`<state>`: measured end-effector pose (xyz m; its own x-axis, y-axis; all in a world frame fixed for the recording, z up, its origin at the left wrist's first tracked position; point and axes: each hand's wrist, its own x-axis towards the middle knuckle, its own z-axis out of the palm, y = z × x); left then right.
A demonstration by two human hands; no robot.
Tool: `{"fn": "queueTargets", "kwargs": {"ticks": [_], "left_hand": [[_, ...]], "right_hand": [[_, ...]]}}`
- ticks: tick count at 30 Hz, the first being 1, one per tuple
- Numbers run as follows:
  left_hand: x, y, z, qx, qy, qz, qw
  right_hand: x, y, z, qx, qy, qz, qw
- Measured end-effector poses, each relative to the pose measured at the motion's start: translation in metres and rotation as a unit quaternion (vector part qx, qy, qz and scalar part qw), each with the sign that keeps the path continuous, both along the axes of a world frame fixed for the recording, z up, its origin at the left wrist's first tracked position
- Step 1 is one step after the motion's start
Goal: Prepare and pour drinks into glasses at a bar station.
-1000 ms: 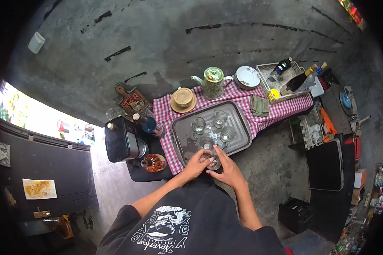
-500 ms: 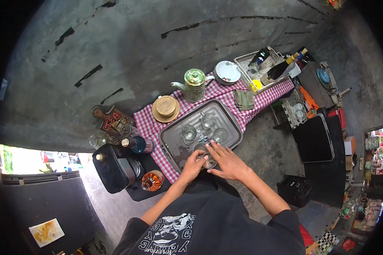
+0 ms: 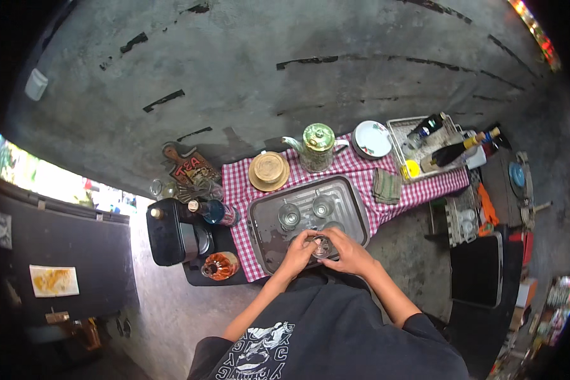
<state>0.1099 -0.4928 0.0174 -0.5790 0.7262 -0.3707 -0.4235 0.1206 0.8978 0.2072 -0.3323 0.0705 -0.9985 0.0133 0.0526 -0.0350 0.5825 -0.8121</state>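
Both hands are closed round a clear glass cup (image 3: 322, 247) above the near edge of a brown rectangular tray (image 3: 267, 235). My left hand (image 3: 299, 254) grips its left side, and my right hand (image 3: 350, 255) wraps its right side. On the tray stand a clear glass mug (image 3: 289, 217) at the left and another glass mug (image 3: 323, 206) farther back. Just beyond my right fingers is a third glass (image 3: 334, 226), partly covered by them. Wet patches show on the tray's surface.
A red-checked cloth (image 3: 237, 178) lies under the tray. Behind stand a stacked wooden lidded piece (image 3: 269, 170), a green teapot (image 3: 318, 142) and plates (image 3: 372, 140). Right are a folded cloth (image 3: 386, 186) and a bottle basket (image 3: 396, 136); left, a blue bottle (image 3: 216, 213) and a black appliance (image 3: 166, 231).
The view has shifted, so the table sits lower and farther right. My right hand's fingers, spread over the glass before, now curl round its side. The glass stays between both hands.
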Motion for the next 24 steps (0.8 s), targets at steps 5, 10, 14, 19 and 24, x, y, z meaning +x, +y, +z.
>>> {"fn": "queueTargets", "kwargs": {"ticks": [5,10,14,19,24], "left_hand": [[0.026,0.025,0.004,-0.001,-0.046,0.094,0.995],[0.041,0.042,0.005,0.007,-0.041,0.122,0.992],[0.047,0.046,-0.001,0.021,0.013,0.128,0.992],[0.056,0.048,-0.004,0.018,0.024,0.121,0.992],[0.061,0.047,-0.002,-0.018,0.080,0.127,0.989]], "right_hand": [[-0.001,0.035,-0.016,-0.078,0.014,0.045,0.996],[-0.002,0.062,-0.038,-0.124,0.006,0.064,0.990],[-0.001,0.071,-0.047,-0.171,0.012,0.069,0.983],[-0.002,0.081,-0.051,-0.177,-0.015,0.091,0.980],[-0.007,0.087,-0.053,-0.175,-0.021,0.134,0.975]]}}
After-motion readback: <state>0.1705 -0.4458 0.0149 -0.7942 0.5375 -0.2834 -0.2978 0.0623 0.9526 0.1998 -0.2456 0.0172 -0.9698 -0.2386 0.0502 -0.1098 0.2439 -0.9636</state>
